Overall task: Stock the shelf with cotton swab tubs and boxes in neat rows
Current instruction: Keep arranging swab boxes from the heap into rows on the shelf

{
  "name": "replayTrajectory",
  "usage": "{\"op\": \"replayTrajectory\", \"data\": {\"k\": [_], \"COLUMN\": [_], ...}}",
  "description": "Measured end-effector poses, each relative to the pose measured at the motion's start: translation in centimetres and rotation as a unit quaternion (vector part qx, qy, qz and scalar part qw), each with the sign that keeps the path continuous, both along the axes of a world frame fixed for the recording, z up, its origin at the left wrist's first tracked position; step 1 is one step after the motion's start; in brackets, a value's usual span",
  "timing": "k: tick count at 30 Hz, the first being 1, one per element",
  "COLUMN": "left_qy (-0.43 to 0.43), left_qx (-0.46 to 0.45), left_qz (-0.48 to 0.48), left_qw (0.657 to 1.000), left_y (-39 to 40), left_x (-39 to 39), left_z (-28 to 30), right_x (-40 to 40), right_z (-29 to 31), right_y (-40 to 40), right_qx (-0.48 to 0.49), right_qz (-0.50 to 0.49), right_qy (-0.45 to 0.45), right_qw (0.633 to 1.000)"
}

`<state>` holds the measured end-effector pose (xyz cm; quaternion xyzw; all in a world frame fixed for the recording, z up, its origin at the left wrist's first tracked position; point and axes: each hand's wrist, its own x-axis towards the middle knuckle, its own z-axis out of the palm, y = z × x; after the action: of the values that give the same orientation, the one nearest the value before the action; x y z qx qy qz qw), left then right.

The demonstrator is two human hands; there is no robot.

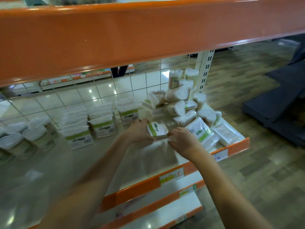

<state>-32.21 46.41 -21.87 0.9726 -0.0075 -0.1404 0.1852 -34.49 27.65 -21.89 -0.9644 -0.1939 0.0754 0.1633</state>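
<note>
Cream shelf [49, 162] is carrying upright rows of cotton swab boxes [102, 124] at left. Left hand [140, 131] and right hand [183, 141] are both gripping one green-labelled swab box [157, 129] beside a jumbled pile of tubs [181, 100].

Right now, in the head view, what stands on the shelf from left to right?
Round tubs → rows of boxes → left hand → box held by both hands → right hand → flat swab packs.
</note>
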Motion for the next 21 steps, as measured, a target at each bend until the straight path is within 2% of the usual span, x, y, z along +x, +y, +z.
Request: {"op": "replayTrajectory", "data": {"k": [4, 8, 11, 14, 17, 21], "left_qy": [0.029, 0.028, 0.022, 0.022, 0.017, 0.022], "left_qx": [-0.020, 0.000, 0.030, 0.036, 0.036, -0.018], "left_qz": [-0.018, -0.067, -0.104, -0.127, -0.132, -0.131], "left_qw": [0.999, 0.997, 0.994, 0.991, 0.990, 0.991], "left_y": [1.9, 3.5, 4.6, 6.1, 7.0, 7.6], "left_x": [-1.2, -2.3, -3.2, -4.0, -5.0, -6.4], "left_z": [1.4, 2.9, 3.9, 4.7, 5.4, 6.4], "right_x": [0.6, 1.1, 1.3, 1.3, 1.3, 0.9], "right_z": [1.0, 1.5, 1.5, 1.6, 1.4, 0.8], "right_y": [0.6, 1.8, 2.8, 3.9, 5.0, 5.8], "right_qx": [0.050, 0.092, 0.141, 0.210, 0.235, 0.288], "right_qz": [0.019, 0.044, 0.070, 0.102, 0.142, 0.144], "right_qy": [-0.033, -0.050, -0.027, 0.069, 0.180, 0.312], "right_qw": [0.998, 0.994, 0.987, 0.970, 0.944, 0.894]}}
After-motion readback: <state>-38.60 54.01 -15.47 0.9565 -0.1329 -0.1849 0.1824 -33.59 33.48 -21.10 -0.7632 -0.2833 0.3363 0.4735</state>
